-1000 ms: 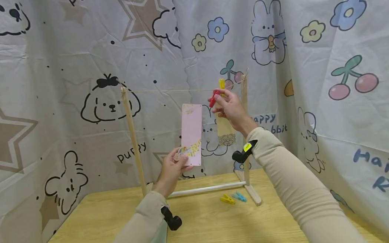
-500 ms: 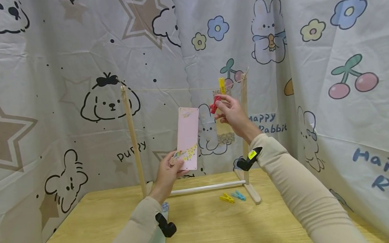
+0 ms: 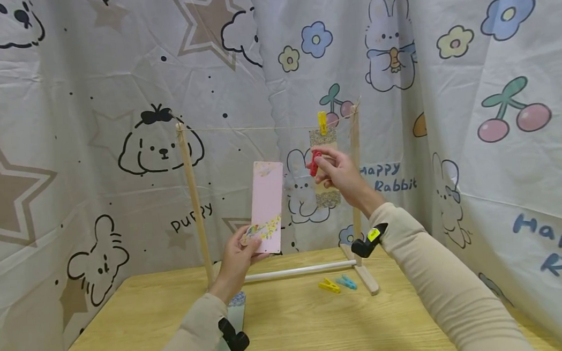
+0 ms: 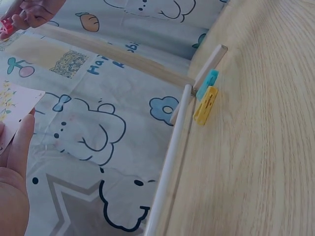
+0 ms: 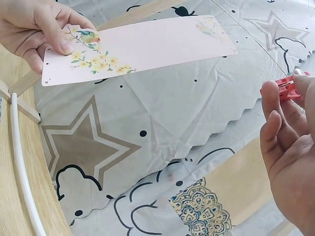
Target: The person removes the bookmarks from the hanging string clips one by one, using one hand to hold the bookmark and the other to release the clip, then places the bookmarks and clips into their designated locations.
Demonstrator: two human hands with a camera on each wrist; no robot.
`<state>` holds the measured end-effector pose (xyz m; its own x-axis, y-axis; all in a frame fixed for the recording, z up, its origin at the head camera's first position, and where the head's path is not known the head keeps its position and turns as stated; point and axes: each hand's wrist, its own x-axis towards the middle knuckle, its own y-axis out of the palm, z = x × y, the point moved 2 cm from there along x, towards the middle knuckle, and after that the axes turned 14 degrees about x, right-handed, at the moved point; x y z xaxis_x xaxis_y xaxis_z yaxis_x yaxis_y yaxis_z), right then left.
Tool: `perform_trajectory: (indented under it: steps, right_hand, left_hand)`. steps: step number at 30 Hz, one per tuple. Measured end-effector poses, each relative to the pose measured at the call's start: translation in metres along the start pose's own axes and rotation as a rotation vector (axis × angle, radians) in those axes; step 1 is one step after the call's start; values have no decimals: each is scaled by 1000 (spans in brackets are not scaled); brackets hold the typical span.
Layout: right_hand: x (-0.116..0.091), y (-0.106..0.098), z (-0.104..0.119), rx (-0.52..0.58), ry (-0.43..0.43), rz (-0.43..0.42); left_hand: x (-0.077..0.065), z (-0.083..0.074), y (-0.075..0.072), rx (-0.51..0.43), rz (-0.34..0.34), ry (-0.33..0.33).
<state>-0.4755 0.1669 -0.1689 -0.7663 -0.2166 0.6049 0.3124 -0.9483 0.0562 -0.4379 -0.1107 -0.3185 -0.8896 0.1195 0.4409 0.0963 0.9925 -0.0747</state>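
My left hand [image 3: 238, 259] pinches the lower end of a pink card [image 3: 267, 198] printed with yellow blossoms and a small bird. The card stands nearly upright below the string [image 3: 239, 128] and apart from it. Between the thumb and fingers of my right hand [image 3: 342, 173] is a red clothespin [image 3: 315, 162], also seen in the right wrist view beyond the card. Behind that hand hangs a yellowish card [image 3: 328, 197] with patterned ends, clipped to the string by a yellow clothespin [image 3: 323, 122]. The hand hides part of that card.
A wooden frame [image 3: 193, 202] with a white bottom bar [image 3: 301, 271] carries the string. Near its right foot lie a yellow clothespin [image 3: 329, 285] and a blue clothespin [image 3: 347, 282]. A pale green card [image 3: 237, 313] with patterned ends lies partly under my left arm.
The pink card and my left hand have moved down and slightly left. My right hand, still holding the red clothespin, has dropped away from the string, uncovering the hanging card's upper end.
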Motion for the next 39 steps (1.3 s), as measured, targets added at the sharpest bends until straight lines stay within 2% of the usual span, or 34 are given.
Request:
perform_trajectory:
  steps: [9, 15, 24, 32, 39]
  right_hand:
    - [-15, -3, -7, -18, 42, -11]
    - [-25, -7, -13, -25, 46, -6]
    - [-45, -11, -27, 21, 69, -7]
    - [-58, -10, -41, 29, 96, 9]
    - [-72, -9, -53, 41, 142, 25]
  left_hand:
    - [-17, 3, -5, 4, 0, -30]
    - [-25, 6, -10, 0, -21, -25]
    - [-45, 11, -20, 11, -47, -62]
    - [-59, 19, -24, 37, -26, -58]
    - [-76, 22, -28, 82, -94, -93]
